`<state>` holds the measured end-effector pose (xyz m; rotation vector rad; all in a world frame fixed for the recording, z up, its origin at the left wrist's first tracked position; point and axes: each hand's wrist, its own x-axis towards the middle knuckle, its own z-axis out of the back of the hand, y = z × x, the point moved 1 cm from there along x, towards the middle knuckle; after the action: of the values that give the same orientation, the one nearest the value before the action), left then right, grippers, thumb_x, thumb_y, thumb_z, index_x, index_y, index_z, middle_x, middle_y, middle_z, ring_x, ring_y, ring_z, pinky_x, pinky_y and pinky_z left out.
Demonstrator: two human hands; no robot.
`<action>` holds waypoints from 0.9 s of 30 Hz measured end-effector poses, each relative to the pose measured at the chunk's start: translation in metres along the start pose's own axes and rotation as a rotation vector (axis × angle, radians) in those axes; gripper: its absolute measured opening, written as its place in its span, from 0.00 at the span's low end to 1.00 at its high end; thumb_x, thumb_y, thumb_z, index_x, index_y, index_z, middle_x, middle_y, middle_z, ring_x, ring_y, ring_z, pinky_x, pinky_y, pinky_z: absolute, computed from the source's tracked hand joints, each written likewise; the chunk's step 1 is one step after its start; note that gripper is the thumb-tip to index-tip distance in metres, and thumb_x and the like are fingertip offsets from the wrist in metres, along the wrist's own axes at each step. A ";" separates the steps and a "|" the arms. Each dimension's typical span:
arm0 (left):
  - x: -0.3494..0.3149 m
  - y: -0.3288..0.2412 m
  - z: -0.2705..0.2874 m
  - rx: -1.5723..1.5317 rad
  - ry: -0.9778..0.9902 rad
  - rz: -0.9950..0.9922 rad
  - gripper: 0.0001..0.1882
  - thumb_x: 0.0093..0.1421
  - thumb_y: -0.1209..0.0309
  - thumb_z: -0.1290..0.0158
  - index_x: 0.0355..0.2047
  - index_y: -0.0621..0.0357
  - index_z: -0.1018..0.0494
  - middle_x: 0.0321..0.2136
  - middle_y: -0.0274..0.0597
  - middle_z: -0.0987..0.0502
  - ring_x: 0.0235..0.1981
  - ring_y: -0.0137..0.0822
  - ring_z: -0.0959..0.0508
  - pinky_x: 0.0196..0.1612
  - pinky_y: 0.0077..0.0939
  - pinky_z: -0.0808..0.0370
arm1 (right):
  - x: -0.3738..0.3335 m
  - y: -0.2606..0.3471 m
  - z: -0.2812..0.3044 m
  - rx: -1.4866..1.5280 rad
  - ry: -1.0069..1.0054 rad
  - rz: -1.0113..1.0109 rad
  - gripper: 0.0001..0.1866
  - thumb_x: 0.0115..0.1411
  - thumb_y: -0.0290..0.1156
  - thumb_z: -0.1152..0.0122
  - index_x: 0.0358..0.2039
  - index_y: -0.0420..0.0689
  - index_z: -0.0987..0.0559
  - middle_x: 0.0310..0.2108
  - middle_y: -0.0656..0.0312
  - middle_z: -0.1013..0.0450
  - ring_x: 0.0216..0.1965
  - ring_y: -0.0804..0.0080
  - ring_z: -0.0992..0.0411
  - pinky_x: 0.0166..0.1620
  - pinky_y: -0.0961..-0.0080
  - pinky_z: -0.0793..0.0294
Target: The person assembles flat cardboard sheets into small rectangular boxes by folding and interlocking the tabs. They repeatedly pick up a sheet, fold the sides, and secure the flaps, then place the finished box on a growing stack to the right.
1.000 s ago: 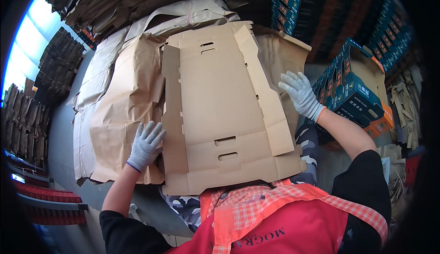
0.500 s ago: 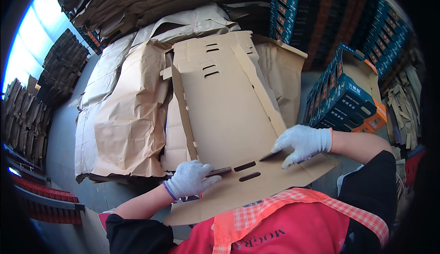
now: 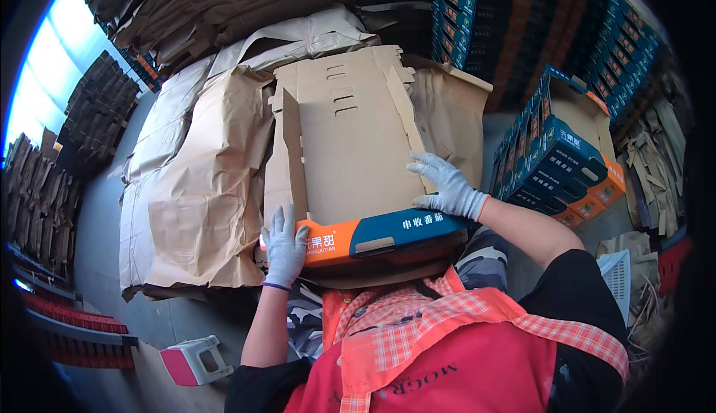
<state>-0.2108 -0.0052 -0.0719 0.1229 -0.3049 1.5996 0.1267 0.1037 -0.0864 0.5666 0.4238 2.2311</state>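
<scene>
A part-folded cardboard tray box (image 3: 358, 144) lies in front of me. Its plain brown inside faces up, and both long side walls are raised. The near end wall (image 3: 377, 238) is folded upright, showing an orange and dark teal printed outside with a hand slot. My left hand (image 3: 284, 247), in a pale grey glove, lies against the near left corner with its fingers stretched out. At the near right corner, my gloved right hand (image 3: 450, 188) spreads its fingers over the side wall. The far end panel (image 3: 339, 77) with its cut slots lies flat.
Paper-wrapped bundles (image 3: 205, 182) lie under and left of the box. Finished printed boxes (image 3: 567, 152) stand at right, with taller box stacks (image 3: 455, 18) behind. Flat cardboard piles (image 3: 224, 7) fill the back. A pink-and-white stool (image 3: 195, 361) stands on the floor at lower left.
The near end panel has gone from lying toward me to standing upright, its printed side now showing. My hands have moved from its flaps to the two near corners, the right one farther forward.
</scene>
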 end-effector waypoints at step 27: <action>-0.013 -0.143 0.108 -0.392 -0.433 -0.745 0.39 0.48 0.46 0.41 0.53 0.63 0.30 0.52 0.54 0.28 0.56 0.47 0.31 0.60 0.53 0.41 | 0.084 0.127 0.145 0.271 -0.505 -0.282 0.19 0.60 0.37 0.41 0.46 0.36 0.27 0.40 0.46 0.25 0.49 0.59 0.26 0.51 0.68 0.27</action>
<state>-0.0795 -0.0434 0.0456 0.2465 -0.7989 0.7429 0.0745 0.1035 0.1175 1.1075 0.5058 1.6943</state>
